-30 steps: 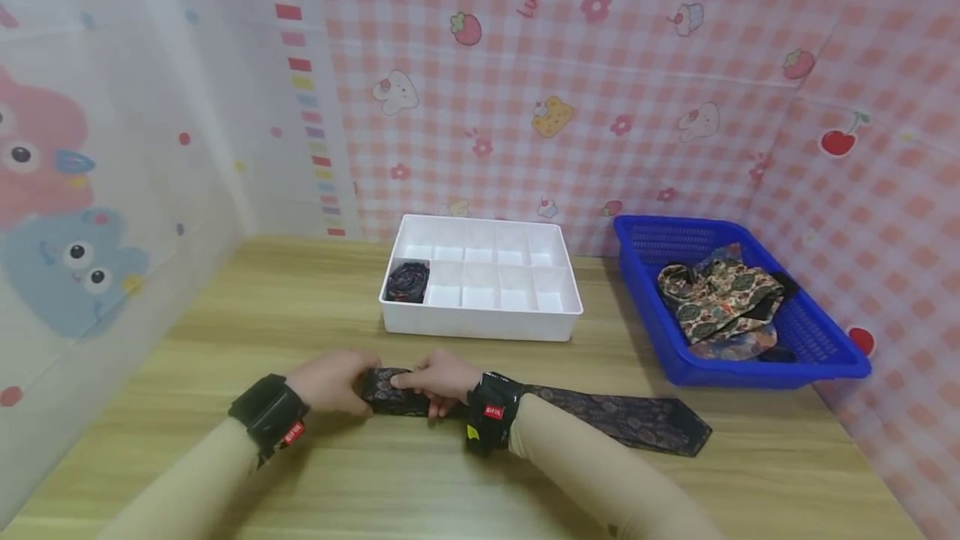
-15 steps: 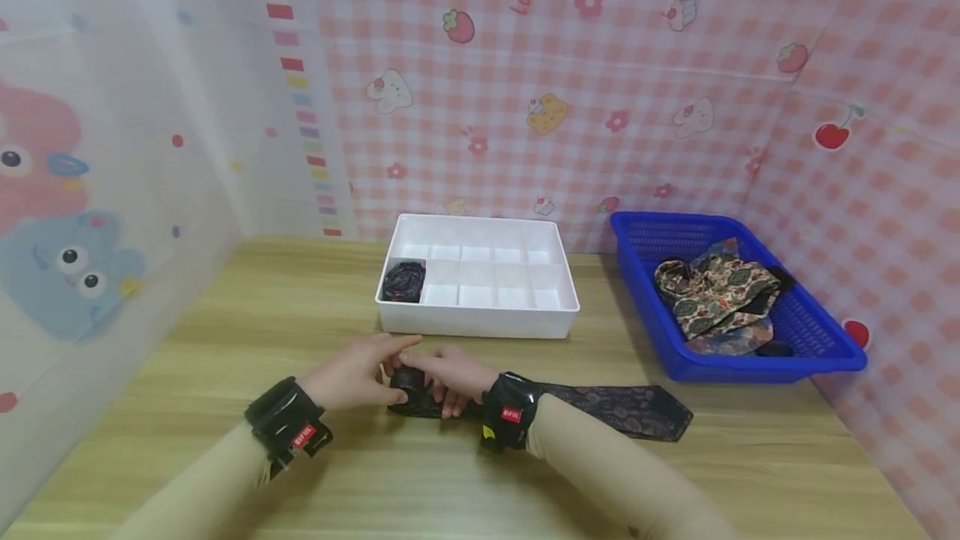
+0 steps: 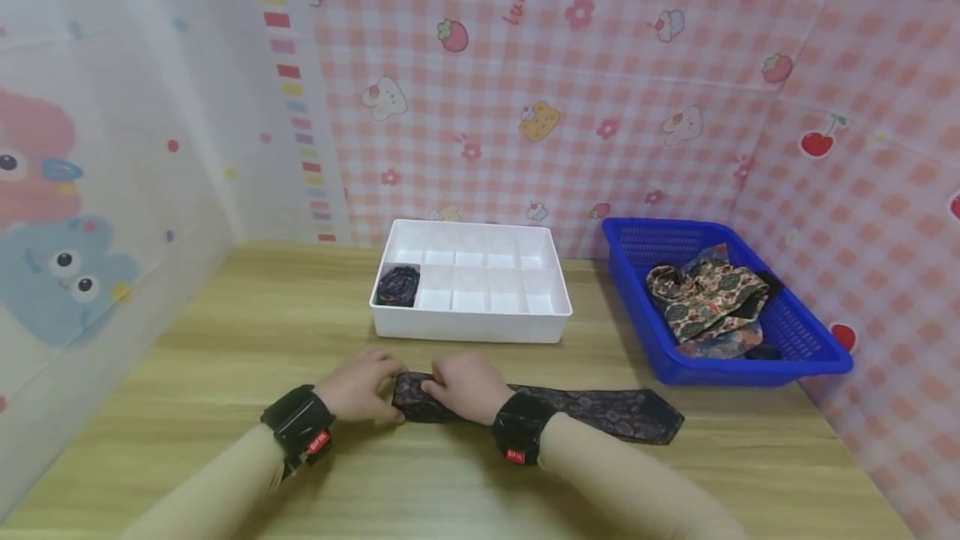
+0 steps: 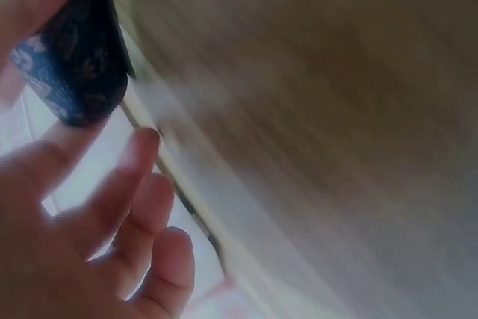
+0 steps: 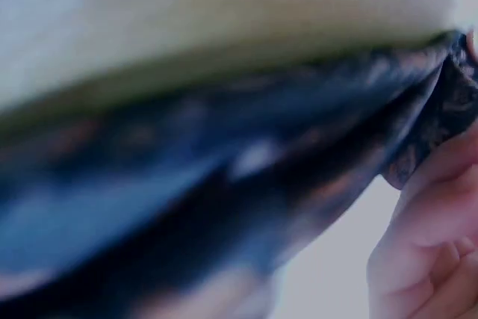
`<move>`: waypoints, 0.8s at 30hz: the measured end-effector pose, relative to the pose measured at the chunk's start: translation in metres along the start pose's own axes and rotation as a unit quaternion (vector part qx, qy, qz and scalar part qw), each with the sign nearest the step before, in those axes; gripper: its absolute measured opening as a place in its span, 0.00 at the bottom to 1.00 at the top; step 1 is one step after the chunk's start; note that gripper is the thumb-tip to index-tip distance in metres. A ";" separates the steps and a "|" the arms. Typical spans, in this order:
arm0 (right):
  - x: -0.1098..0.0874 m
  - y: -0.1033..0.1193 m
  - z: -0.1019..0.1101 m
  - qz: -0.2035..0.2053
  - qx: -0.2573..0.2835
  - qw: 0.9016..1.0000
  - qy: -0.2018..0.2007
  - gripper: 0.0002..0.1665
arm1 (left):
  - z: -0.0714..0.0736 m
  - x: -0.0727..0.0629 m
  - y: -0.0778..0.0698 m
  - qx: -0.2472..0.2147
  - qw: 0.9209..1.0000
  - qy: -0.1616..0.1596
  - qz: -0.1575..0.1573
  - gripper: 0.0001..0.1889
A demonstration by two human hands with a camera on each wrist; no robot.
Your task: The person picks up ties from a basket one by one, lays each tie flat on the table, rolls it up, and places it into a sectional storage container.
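Observation:
A dark patterned necktie lies across the table in front of me, its pointed wide end to the right. Its left end is wound into a roll. My left hand holds that roll, and the left wrist view shows the thumb and a finger at opposite sides of the rolled cloth. Just right of it, my right hand grips the tie with the thumb on top; its other fingers are mostly hidden from above. In the right wrist view, blurred folds of the tie run toward the fingers.
Behind the hands stands a white divided box, with a rolled dark tie in its front left compartment. A blue basket of loose patterned ties sits at the right. Printed curtains close off the back and sides.
Both hands have shifted slightly right along the tie, and its pointed end now lies a little farther left. The right hand has turned over, its knuckles now uppermost.

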State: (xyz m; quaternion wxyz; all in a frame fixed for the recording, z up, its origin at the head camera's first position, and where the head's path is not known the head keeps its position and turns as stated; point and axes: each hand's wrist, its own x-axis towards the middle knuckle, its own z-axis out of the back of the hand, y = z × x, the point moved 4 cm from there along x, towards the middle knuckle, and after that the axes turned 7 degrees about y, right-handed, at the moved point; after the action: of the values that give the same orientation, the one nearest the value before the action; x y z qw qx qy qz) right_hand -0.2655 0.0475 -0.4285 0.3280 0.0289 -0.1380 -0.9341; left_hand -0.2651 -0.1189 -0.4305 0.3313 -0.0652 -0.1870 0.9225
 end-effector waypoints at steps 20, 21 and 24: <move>0.001 -0.005 0.006 -0.122 0.353 0.925 0.062 0.32 | 0.026 0.011 -0.021 -0.037 0.998 0.003 -0.040 0.26; 0.000 -0.006 0.005 -0.128 0.347 0.927 0.064 0.32 | 0.024 0.012 -0.024 -0.028 0.998 0.002 -0.049 0.26; -0.004 -0.010 0.000 -0.138 0.339 0.927 0.077 0.32 | 0.017 0.014 -0.028 -0.007 0.998 -0.002 -0.062 0.26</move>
State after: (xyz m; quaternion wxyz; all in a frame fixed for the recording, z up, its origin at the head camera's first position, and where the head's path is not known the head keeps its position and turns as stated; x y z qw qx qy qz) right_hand -0.2685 0.0571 -0.4314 0.1763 0.2285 -0.4156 -0.8625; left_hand -0.2635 -0.0951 -0.4035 0.3874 -0.0539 -0.1975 0.8989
